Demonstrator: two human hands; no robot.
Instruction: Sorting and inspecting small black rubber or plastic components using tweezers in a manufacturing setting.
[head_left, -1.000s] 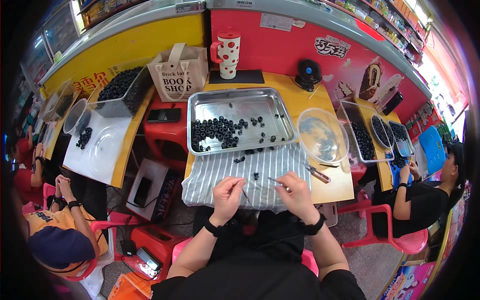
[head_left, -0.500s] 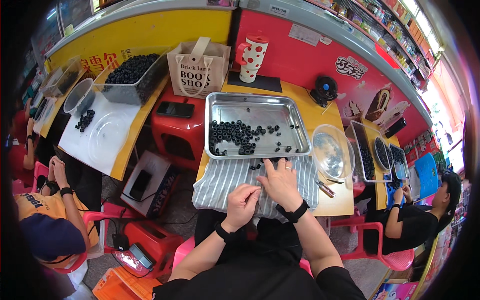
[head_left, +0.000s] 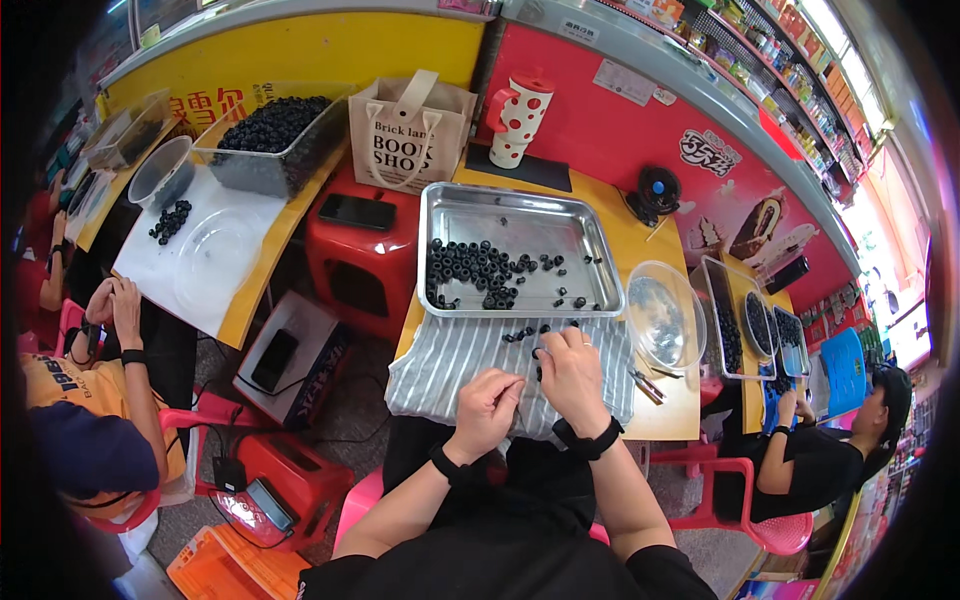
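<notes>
My left hand (head_left: pixel 484 412) is closed in a pinch over the grey striped cloth (head_left: pixel 432 372); what it holds, if anything, is hidden. Beside it on the right, my right hand (head_left: pixel 576 382) has its fingers curled in, with a small black ring-shaped piece (head_left: pixel 540 374) at its thumb side. A few more black pieces (head_left: pixel 518 335) lie on the cloth in front of the tray. That metal tray (head_left: pixel 522 192) holds many loose black pieces (head_left: pixel 476 266), heaped mostly toward its left, some with visible holes.
To the tray's right are a clear round tub (head_left: pixel 666 312) and a slim tool (head_left: pixel 648 388). Behind stand a dotted tumbler (head_left: pixel 519 122), a small fan (head_left: pixel 656 190) and a cloth bag (head_left: pixel 408 135). A phone (head_left: pixel 357 211) lies on a red stool (head_left: pixel 362 262). People sit on both sides.
My right hand has drawn back from the tray edge, its stretched fingers now curled around a black piece. My left hand stays pinched. The view has shifted slightly.
</notes>
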